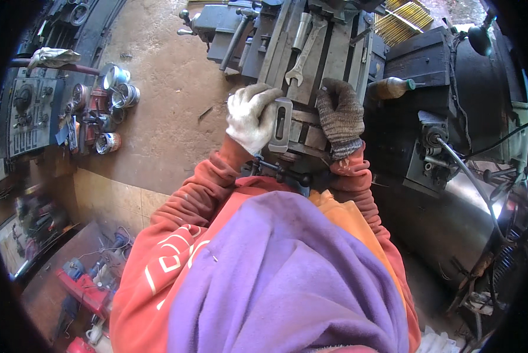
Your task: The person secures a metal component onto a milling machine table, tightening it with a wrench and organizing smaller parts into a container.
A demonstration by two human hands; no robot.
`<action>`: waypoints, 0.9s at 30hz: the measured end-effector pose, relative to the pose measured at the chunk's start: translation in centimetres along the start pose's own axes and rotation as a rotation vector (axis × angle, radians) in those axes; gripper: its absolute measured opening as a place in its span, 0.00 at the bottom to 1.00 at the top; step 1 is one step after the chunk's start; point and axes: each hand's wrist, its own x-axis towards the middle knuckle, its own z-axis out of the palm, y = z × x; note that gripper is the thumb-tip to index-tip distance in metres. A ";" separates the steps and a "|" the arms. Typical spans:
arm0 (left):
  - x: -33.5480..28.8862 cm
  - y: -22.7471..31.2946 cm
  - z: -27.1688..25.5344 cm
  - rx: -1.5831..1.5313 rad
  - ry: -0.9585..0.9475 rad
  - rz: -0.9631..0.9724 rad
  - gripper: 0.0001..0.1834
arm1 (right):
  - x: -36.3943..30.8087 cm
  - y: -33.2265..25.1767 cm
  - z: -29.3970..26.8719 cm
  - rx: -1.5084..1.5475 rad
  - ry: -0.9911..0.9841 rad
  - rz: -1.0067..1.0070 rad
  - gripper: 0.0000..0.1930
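Observation:
My left hand [253, 116], in a white work glove, is at the near left edge of a machine table with its fingers curled. They close on the side of a grey slotted metal clamp plate [283, 125], a long frame with rounded ends. My right hand [340, 117] wears a grey-brown knitted glove and is curled at the table's right side. Whatever its fingers hold, if anything, is hidden. An open-ended wrench [299, 69] lies lengthwise on the slotted machine table [336, 53], beside a metal tube socket [301, 32].
A bottle with a green cap [393, 87] lies right of the table by a dark machine cabinet [420, 59]. Cranks and handles [236, 41] jut out at the table's left. Paint cans [123, 94] stand on the left. A thin lever [464, 167] slants at right.

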 end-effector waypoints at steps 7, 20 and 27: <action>0.0 0.0 0.2 -0.007 0.019 -0.002 0.15 | 0.0 0.2 0.0 0.000 0.018 -0.051 0.12; 0.0 0.0 0.2 -0.009 0.025 -0.004 0.16 | 0.0 0.2 0.0 -0.026 0.014 -0.055 0.13; -0.2 -0.2 0.2 -0.001 0.007 -0.016 0.16 | -0.1 0.6 0.2 0.005 0.011 -0.040 0.13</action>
